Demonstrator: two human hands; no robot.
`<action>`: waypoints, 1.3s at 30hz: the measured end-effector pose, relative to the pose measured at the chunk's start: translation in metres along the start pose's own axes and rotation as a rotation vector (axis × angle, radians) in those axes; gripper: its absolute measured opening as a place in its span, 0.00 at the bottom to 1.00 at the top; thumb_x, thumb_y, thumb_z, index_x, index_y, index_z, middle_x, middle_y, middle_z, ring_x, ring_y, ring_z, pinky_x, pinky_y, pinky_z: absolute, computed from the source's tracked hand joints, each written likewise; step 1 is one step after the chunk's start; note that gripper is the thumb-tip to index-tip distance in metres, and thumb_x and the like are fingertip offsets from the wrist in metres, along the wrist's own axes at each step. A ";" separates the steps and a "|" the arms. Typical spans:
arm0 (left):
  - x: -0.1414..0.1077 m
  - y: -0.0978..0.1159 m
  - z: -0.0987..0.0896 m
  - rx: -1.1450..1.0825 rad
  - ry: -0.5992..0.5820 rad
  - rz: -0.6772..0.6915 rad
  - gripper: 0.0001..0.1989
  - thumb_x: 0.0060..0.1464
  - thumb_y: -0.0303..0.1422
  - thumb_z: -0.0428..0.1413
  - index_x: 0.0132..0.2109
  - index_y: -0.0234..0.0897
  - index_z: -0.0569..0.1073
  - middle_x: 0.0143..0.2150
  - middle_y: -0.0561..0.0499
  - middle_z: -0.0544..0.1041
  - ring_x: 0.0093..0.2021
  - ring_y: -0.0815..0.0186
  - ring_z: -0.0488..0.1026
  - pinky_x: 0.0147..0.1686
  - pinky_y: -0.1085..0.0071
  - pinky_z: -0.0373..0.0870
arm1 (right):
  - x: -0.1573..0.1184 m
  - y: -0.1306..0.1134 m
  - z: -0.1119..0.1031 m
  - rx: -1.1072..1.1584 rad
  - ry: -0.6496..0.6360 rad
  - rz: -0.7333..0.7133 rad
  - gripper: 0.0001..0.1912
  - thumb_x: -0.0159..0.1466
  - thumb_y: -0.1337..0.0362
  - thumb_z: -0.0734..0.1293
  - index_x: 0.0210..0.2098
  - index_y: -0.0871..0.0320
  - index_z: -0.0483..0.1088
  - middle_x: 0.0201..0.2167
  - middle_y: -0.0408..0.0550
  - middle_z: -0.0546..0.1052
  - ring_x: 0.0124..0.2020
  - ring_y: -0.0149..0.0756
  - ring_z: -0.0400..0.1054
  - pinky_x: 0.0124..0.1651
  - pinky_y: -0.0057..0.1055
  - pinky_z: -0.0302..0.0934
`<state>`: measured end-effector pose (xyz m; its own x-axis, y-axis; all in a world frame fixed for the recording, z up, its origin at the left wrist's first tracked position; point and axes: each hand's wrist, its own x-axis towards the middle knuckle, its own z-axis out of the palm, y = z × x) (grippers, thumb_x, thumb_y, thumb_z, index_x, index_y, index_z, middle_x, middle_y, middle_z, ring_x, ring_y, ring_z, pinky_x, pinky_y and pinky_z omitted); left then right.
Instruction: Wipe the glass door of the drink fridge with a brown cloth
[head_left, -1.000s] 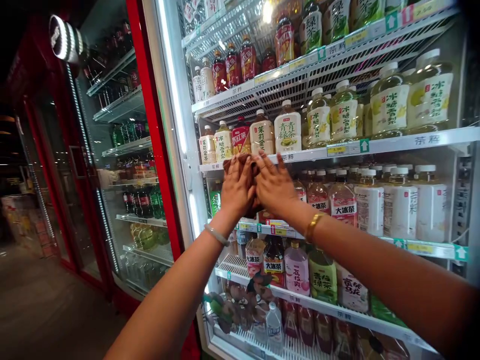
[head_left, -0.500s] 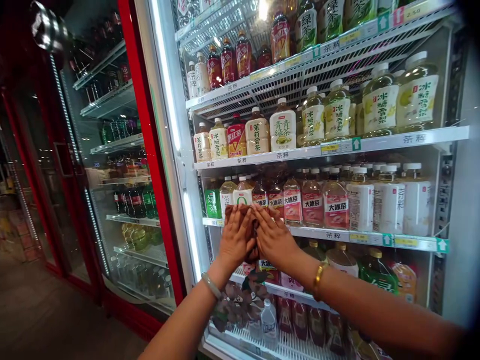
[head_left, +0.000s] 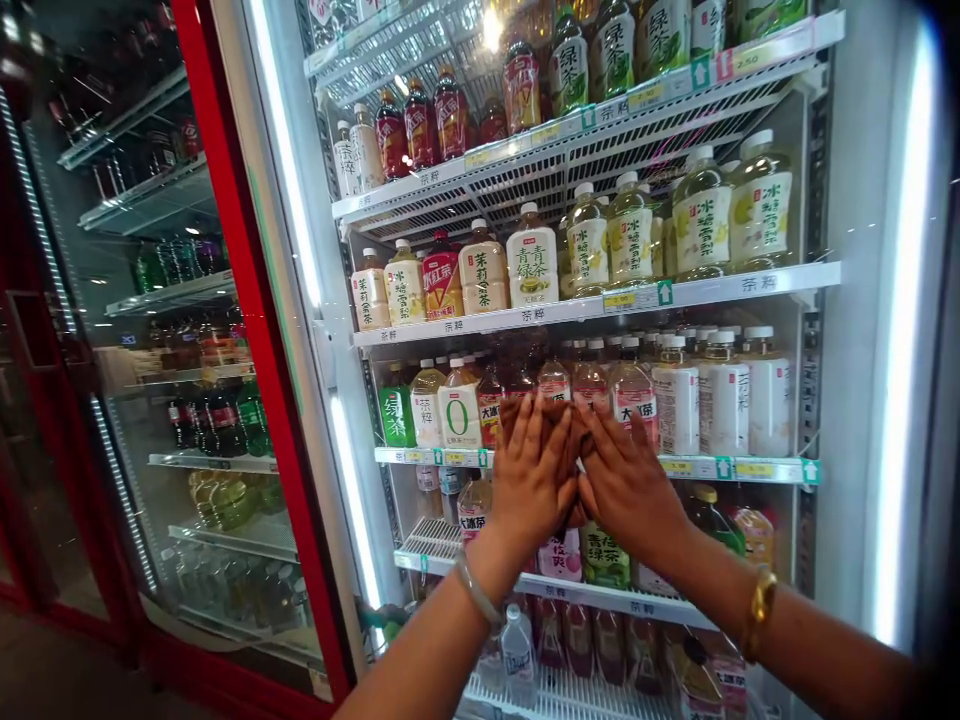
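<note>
Both my hands press side by side, fingers stretched out, on what looks like a dark brown cloth (head_left: 574,440) against the glass door of a lit drinks cooler. My left hand (head_left: 529,480), with a pale bangle at its wrist, lies on the cloth's left part. Beside it, my right hand (head_left: 626,475), under a gold bracelet, covers the right part. The thumbs come close together between them. Most of the cloth is hidden by the hands. Red-labelled tea bottles (head_left: 555,380) stand on the shelf behind the glass.
Several shelves of bottled drinks fill the cooler, with pear drink bottles (head_left: 701,225) above and a small clear bottle (head_left: 517,650) low down. A bright light strip (head_left: 281,150) runs along the left side. A red door frame (head_left: 247,350) borders another cooler at left.
Both hands have moved right across the glass with the cloth, uncovering the bottle marked 0. The view has also turned right, showing the cooler's right light strip.
</note>
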<state>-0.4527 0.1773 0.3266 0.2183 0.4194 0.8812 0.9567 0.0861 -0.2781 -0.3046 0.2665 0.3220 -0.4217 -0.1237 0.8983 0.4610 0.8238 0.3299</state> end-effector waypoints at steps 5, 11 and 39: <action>-0.051 0.020 0.017 0.015 -0.004 -0.092 0.42 0.60 0.34 0.57 0.76 0.42 0.49 0.78 0.40 0.52 0.78 0.49 0.44 0.72 0.42 0.54 | -0.038 -0.013 0.010 0.008 -0.003 -0.069 0.23 0.67 0.67 0.61 0.59 0.66 0.72 0.74 0.58 0.55 0.78 0.45 0.39 0.79 0.50 0.26; 0.009 0.022 0.015 0.020 0.080 -0.148 0.41 0.62 0.33 0.56 0.77 0.42 0.47 0.79 0.40 0.43 0.79 0.49 0.39 0.72 0.44 0.54 | 0.009 0.023 -0.009 -0.009 0.051 -0.071 0.20 0.68 0.67 0.61 0.56 0.65 0.74 0.74 0.56 0.55 0.78 0.44 0.34 0.78 0.52 0.20; 0.023 0.224 0.086 -0.177 -0.063 -0.059 0.43 0.59 0.41 0.60 0.76 0.42 0.52 0.79 0.39 0.42 0.79 0.47 0.36 0.74 0.40 0.33 | -0.168 0.110 -0.075 -0.117 -0.098 0.413 0.22 0.71 0.69 0.59 0.63 0.62 0.69 0.76 0.55 0.52 0.78 0.44 0.28 0.77 0.60 0.29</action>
<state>-0.2495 0.2845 0.2517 0.1539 0.4743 0.8668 0.9876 -0.0460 -0.1502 -0.1248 0.3363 0.2293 -0.2529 0.2607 0.9317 0.6893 0.7243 -0.0156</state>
